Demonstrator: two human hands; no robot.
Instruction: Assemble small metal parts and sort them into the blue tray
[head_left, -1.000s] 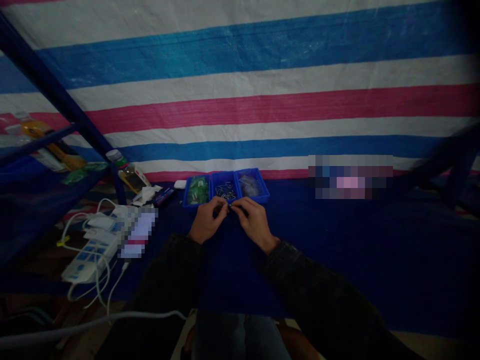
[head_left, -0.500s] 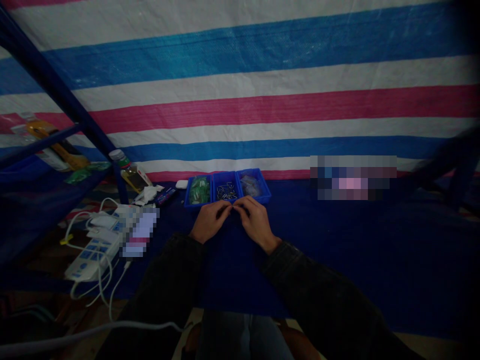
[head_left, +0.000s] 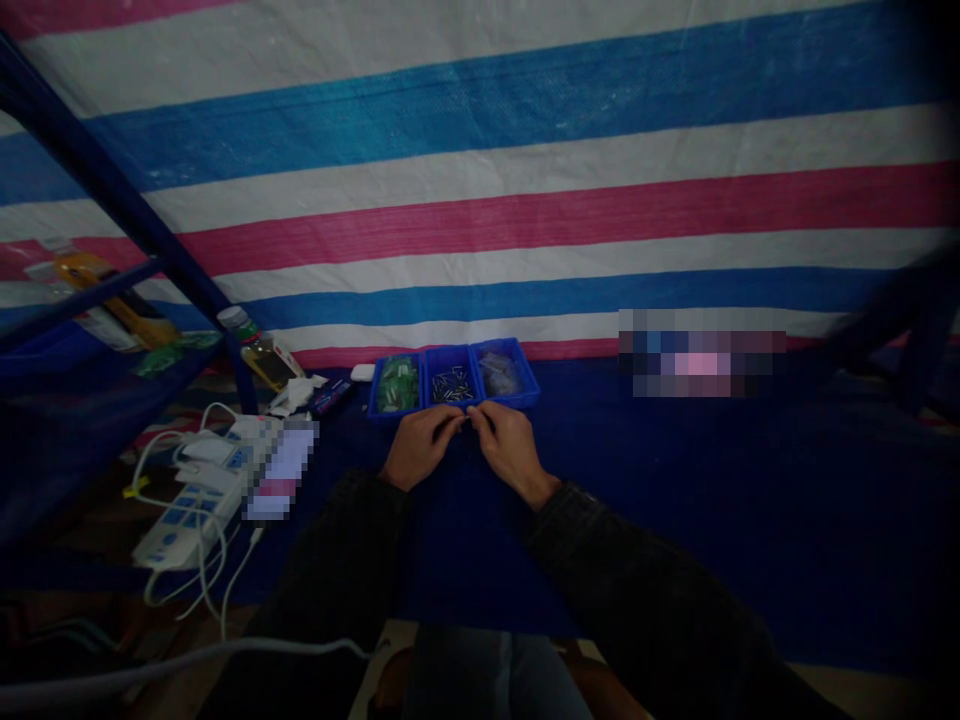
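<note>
My left hand [head_left: 424, 443] and my right hand [head_left: 511, 448] meet fingertip to fingertip over the blue tabletop [head_left: 465, 560]. Each pinches thumb against fingers; whatever small piece lies between them is too tiny to name. Just beyond my hands stand three blue bins side by side. Green plastic pieces or packets [head_left: 398, 383] fill the left bin [head_left: 373, 402]. Small metal pins or screws [head_left: 452, 385] lie in the middle bin [head_left: 441, 358]. The right bin [head_left: 529, 375] holds clear plastic bags or pieces [head_left: 499, 373].
To the left lie a white power strip [head_left: 176, 535] with tangled cables and a blurred-out phone [head_left: 283, 470]. Behind them are crumpled tissue [head_left: 296, 395], a drink bottle [head_left: 262, 352] and a small white case [head_left: 363, 373]. A blue frame post [head_left: 202, 270] rises at left, before a striped tarp [head_left: 480, 220].
My fingertips remain together near the bins, with only a slight shift of the fingers. The view has tilted very slightly.
</note>
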